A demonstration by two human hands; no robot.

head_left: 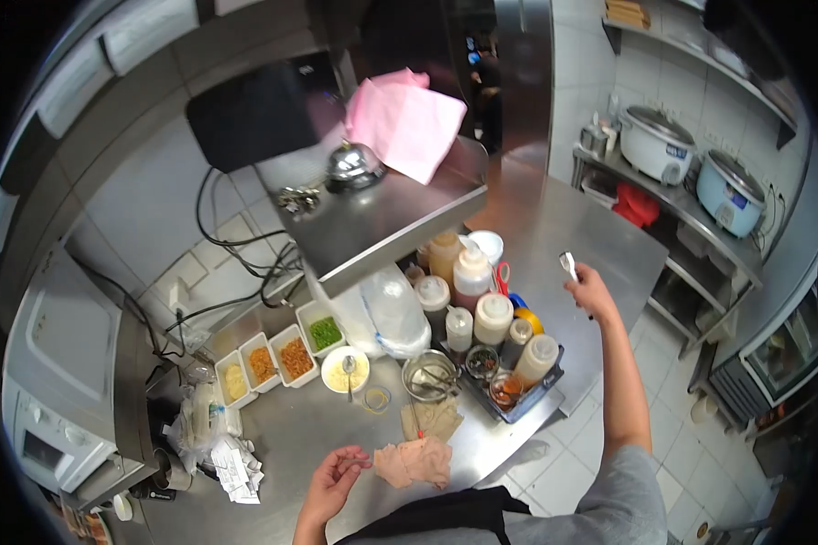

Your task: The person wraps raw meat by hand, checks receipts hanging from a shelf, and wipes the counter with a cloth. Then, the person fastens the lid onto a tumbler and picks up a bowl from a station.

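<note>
My right hand (591, 292) is held out over the right part of the steel counter, closed around a small white-tipped object (568, 263). A dark end shows below my fingers; its exact kind is unclear. Low in the view, my left hand (334, 480) hovers over the counter with fingers curled toward the thumb. Whether anything is pinched there cannot be made out. Just right of those fingertips lies a crumpled pinkish cloth (413, 461), and a tan cloth (432, 420) lies behind it. A metal bowl with utensils (429, 374) stands beyond the cloths.
A dark tray (523, 409) holds several squeeze bottles (493, 318). White tubs of chopped food (295, 356), a bowl with a spoon (344, 363) and a clear plastic bag (386, 313) line the back. Above hangs a steel shelf (382, 227) with a bell (354, 165). Rice cookers (656, 145) stand right.
</note>
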